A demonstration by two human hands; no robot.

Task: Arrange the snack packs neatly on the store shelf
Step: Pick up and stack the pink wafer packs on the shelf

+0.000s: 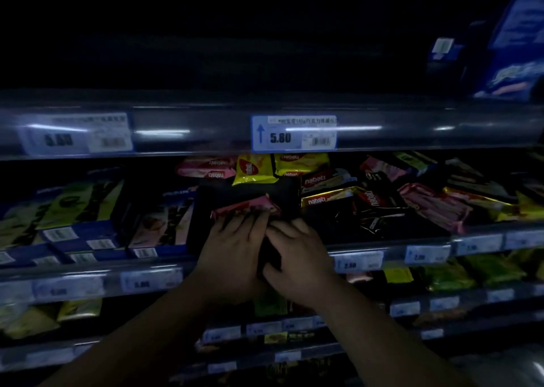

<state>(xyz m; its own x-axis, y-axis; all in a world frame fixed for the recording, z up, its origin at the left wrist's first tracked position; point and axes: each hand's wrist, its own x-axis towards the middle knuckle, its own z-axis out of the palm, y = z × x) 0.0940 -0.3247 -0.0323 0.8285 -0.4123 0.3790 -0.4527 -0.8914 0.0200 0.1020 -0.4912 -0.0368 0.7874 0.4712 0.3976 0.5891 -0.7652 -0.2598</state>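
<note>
The right grip (pixel 297 251) was clamped on a dark pack (pixel 269 258) at the shelf (pixel 97 264) edge, the left grip's (pixel 235 239) hold beside a pink pack (pixel 244 207) could not be told, and most was judged left, the heaped packs (pixel 382 198) to the right being found jumbled.

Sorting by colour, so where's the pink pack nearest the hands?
Head view, centre of the middle shelf: the pink pack lies at the fingertips of the left hand, below the yellow packs.

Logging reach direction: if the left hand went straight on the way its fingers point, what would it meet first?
Probably the pink foil snack pack just beyond the left hand; its fingertips seem to touch it, but dim light obscures depth.
</note>
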